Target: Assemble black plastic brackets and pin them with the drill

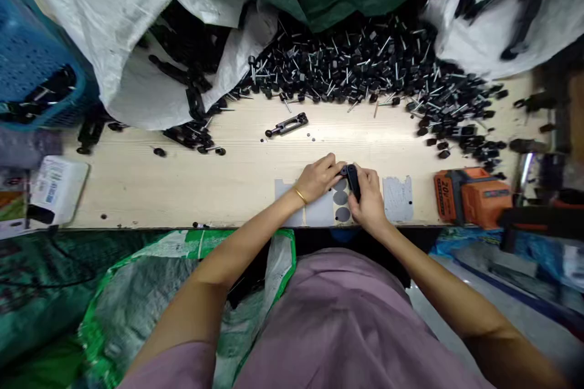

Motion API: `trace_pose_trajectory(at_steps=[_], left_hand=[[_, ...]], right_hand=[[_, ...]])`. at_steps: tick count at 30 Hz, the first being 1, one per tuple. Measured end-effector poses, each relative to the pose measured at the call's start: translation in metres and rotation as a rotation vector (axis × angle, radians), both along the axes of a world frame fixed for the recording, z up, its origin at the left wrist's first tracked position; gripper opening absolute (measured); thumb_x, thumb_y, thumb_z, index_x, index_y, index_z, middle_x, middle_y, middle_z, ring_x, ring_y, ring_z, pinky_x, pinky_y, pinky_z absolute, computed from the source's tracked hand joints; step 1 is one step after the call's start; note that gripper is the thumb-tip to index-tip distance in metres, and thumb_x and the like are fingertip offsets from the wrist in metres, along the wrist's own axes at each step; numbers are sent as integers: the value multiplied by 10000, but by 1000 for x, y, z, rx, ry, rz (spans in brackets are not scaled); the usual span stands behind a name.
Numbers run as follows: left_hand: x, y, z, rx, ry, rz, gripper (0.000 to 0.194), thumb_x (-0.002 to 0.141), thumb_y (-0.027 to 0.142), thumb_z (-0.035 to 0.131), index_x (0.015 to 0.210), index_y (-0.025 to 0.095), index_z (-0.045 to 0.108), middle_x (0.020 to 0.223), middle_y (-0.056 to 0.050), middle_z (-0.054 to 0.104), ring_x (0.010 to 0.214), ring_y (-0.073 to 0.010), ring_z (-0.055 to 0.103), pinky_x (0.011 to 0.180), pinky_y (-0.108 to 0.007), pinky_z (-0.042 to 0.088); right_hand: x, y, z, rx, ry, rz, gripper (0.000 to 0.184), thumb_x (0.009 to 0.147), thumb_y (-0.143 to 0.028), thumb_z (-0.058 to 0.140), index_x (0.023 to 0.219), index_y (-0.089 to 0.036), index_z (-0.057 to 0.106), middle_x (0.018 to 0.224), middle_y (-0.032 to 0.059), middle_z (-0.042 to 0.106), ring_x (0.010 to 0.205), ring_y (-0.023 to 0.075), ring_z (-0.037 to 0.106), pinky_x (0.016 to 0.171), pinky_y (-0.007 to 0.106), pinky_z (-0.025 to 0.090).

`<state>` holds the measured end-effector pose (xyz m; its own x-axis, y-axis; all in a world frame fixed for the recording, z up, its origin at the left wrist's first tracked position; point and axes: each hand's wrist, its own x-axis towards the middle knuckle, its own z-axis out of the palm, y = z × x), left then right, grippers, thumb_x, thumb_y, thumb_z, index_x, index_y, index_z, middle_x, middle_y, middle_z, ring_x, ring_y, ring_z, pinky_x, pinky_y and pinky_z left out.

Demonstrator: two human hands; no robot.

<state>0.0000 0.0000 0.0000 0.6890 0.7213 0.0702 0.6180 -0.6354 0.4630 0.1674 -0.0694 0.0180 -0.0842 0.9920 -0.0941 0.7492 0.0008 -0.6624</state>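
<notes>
Near the front edge of the wooden table, my right hand (369,199) is closed around a long black plastic part (353,181) with a rounded end. The fingertips of my left hand (319,179) pinch a small black piece (344,171) against that part's upper end; its exact shape is too small to tell. Under my hands lies a grey sheet (318,211), and beside it a strip with dark round discs (342,214). Farther back rests a black jointed part with a ball end (287,126), apart from both hands.
Black knobs with metal pins (347,67) form a large pile along the back. White sacks (123,30) with black parts stand at back left, near a blue basket (41,67). An orange 20V battery (472,196) sits at right, a white labelled box (59,188) at left.
</notes>
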Motion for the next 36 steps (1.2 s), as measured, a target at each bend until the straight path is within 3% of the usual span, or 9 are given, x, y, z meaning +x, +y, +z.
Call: trace_pose_trajectory(at_steps=[2,4,9,10,13,15,21,26,36], left_hand=[[12,-17,0,-3,-8,222,333,948,307,366,1226,162,479,927,-54,508,820,-149,541,701,-242,477],[16,-21,0,-11,-14,288,344,952,298,346,1238,149,466,918,-59,504,817,-151,541,702,-247,480],[6,9,2,-57,-15,-114,332,941,346,375,1197,190,518,875,-41,500,763,-142,530,625,-226,471],[7,10,3,-65,-23,-123,328,941,339,372,1194,192,522,874,-41,498,752,-140,524,617,-226,469],[21,-5,2,-51,-100,235,348,946,276,334,1220,138,498,882,-59,478,772,-151,514,683,-264,484],[27,-15,1,-55,-142,352,355,940,270,351,1237,130,485,867,-53,459,775,-153,508,705,-270,485],[16,3,-3,-110,-165,-9,348,931,301,380,1226,161,501,867,-43,464,774,-149,506,701,-255,485],[27,-10,-1,-141,-221,288,363,916,254,382,1249,157,489,853,-34,435,763,-154,488,693,-270,479],[31,-16,-2,-154,-309,309,388,849,168,458,1231,157,522,844,-27,441,784,-151,493,741,-283,489]], right_hand=[[-1,0,-1,13,20,-3,713,698,-94,481,1391,-131,317,1139,135,421,1083,277,428,965,451,415],[-2,0,-1,21,38,-4,722,698,-81,472,1397,-154,305,1143,129,420,1086,274,426,969,452,413],[-4,2,5,0,67,-10,782,683,-40,451,1426,-183,254,1146,128,407,1096,273,417,952,450,427],[-4,2,6,-14,68,-15,791,680,-34,449,1429,-188,248,1143,128,405,1093,274,416,948,454,429],[-5,3,7,-39,84,-25,815,677,-21,442,1440,-207,224,1144,126,405,1077,271,419,938,465,432],[-5,4,7,-35,102,-18,833,678,-14,440,1449,-214,193,1157,125,403,1076,265,417,945,464,428],[-6,4,7,-47,120,-36,856,678,-6,438,1455,-226,155,1185,117,407,1102,254,404,962,450,419],[-7,5,9,-48,110,-38,837,693,-7,438,1451,-234,168,1174,116,413,1091,254,407,958,454,417],[-13,2,6,-39,91,-63,831,714,-14,440,1455,-259,155,1181,119,402,1093,262,415,949,475,419]])
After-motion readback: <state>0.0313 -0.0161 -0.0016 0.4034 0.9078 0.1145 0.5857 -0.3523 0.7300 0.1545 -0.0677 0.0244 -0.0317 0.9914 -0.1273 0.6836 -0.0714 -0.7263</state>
